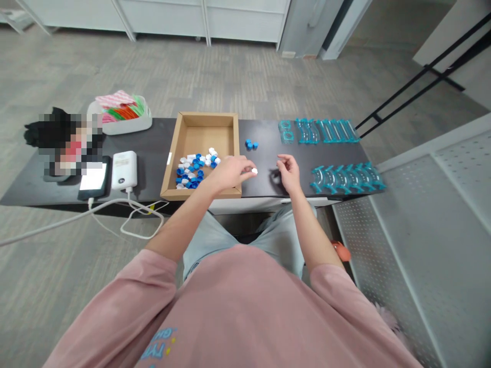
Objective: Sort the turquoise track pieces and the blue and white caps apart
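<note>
My left hand (230, 173) reaches over the right wall of the cardboard box (207, 134). It pinches a small white plastic piece (254, 171) between thumb and fingertips, just above the dark tabletop. Inside the box's near half lies a loose pile of blue and white pieces (194, 171); my left hand and forearm hide part of it. Several small blue pieces (249, 145) sit together on the table beyond my left fingertips. To the right, my right hand (289, 173) hovers with fingers loosely bent and thumb slightly apart, and nothing shows between them.
Rows of clear and teal plastic parts lie at the right, a back row (318, 131) and a front row (347, 177). On the left are a white power bank (125, 171), a phone (94, 179), cables (141, 209) and a white basket (128, 125) of colourful strips.
</note>
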`<state>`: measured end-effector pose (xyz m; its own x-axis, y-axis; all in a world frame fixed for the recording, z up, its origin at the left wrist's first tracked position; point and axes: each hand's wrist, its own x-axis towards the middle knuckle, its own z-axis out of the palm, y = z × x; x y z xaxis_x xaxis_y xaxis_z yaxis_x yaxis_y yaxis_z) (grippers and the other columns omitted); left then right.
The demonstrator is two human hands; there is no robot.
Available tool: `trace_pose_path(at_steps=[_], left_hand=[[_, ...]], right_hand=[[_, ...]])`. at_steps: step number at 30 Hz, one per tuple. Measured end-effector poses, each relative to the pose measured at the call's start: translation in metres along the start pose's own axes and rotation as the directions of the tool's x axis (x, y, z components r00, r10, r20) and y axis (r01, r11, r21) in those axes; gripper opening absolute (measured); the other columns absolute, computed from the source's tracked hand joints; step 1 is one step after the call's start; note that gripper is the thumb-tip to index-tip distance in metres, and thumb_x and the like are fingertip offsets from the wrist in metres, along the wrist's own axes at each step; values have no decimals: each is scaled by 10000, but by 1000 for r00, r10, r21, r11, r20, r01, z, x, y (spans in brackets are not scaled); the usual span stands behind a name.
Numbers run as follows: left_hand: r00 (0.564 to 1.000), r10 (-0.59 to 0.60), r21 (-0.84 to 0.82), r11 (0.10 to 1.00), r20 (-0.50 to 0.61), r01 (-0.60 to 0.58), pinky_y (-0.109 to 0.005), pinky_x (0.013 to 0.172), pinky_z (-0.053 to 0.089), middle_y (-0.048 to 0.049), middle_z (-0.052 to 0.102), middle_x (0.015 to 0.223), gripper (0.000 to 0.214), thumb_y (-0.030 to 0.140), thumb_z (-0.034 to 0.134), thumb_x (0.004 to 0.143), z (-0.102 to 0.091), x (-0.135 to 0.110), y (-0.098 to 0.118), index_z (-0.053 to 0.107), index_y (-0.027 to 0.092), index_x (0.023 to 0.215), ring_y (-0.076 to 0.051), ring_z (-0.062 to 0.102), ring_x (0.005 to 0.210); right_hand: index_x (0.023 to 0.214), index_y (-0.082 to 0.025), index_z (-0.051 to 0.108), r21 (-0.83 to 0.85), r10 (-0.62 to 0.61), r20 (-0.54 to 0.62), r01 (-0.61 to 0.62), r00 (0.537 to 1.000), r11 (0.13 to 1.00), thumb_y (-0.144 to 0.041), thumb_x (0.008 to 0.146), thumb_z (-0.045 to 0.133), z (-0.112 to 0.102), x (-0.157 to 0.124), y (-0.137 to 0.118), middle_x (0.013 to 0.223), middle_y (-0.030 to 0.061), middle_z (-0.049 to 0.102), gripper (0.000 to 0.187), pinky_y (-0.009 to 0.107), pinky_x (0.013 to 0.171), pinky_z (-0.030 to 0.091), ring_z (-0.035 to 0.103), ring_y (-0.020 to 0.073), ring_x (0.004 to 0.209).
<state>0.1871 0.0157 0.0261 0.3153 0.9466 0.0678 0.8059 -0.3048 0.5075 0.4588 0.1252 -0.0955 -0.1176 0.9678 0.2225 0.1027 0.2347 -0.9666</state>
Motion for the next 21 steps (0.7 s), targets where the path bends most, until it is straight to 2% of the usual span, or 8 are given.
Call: trace_pose_path(at_steps=[2, 4, 6, 8, 11, 15, 21], left_hand=[[995, 35, 206, 977, 98, -55, -486, 1111, 500, -158, 848, 1230, 298, 425, 714, 1142, 12, 21, 14, 923, 230, 1229, -328, 782, 1208], [984, 35, 341, 936, 172, -93, -531, 1148, 451, -177, 842, 1217, 289, 413, 728, 1128, 25, 38, 23, 942, 225, 1179, -358, 759, 1244], [978, 25, 413, 904, 208, -111, -554, 1168, 425, -183, 842, 1219, 289, 399, 729, 1124, 35, 49, 26, 953, 226, 1182, -372, 742, 1256], [981, 27, 455, 883, 194, -115, -560, 1186, 412, -185, 844, 1241, 286, 388, 735, 1118, 42, 52, 24, 957, 226, 1199, -381, 727, 1273], [988, 34, 486, 868, 152, -105, -568, 1210, 401, -199, 838, 1286, 279, 363, 743, 1103, 44, 48, 17, 958, 211, 1197, -396, 708, 1309], [989, -15, 469, 881, 144, -55, -588, 1209, 399, -186, 848, 1307, 289, 325, 721, 1091, 38, 41, 9, 952, 243, 1243, -401, 725, 1303], [972, -101, 353, 935, 211, 20, -551, 1194, 390, -170, 884, 1319, 337, 254, 647, 1088, 34, 44, 14, 886, 229, 1324, -360, 799, 1267]], right_hand=[[1147, -297, 753, 8, 7, -4, -7, 1000, 1000, -686, 983, 899, 2, -1, 0, 887, -24, 647, 447, 355, 835, 593, 634, 202, 847], [1129, -292, 753, -5, 11, 25, -11, 1000, 1000, -743, 982, 876, 4, -2, -1, 887, -19, 647, 490, 347, 804, 576, 620, 202, 839], [1119, -287, 758, -17, 12, 58, -11, 998, 1000, -809, 977, 848, 6, -3, -2, 888, -15, 651, 548, 342, 790, 567, 614, 198, 834], [1110, -285, 769, -6, 6, 75, -6, 997, 1000, -860, 967, 832, 5, -3, -3, 893, -11, 664, 596, 341, 805, 574, 626, 196, 842], [1095, -290, 784, 39, 7, 57, -9, 998, 999, -896, 972, 814, 3, 0, -2, 890, -5, 681, 619, 337, 819, 587, 633, 191, 832], [1076, -297, 786, 93, 23, -2, -23, 1000, 995, -906, 990, 793, 1, 4, 0, 847, -9, 660, 615, 321, 770, 569, 612, 186, 794], [1083, -293, 772, 102, 15, 6, -15, 1000, 995, -940, 950, 774, 3, 4, -2, 855, -12, 639, 661, 323, 762, 549, 564, 178, 760]])
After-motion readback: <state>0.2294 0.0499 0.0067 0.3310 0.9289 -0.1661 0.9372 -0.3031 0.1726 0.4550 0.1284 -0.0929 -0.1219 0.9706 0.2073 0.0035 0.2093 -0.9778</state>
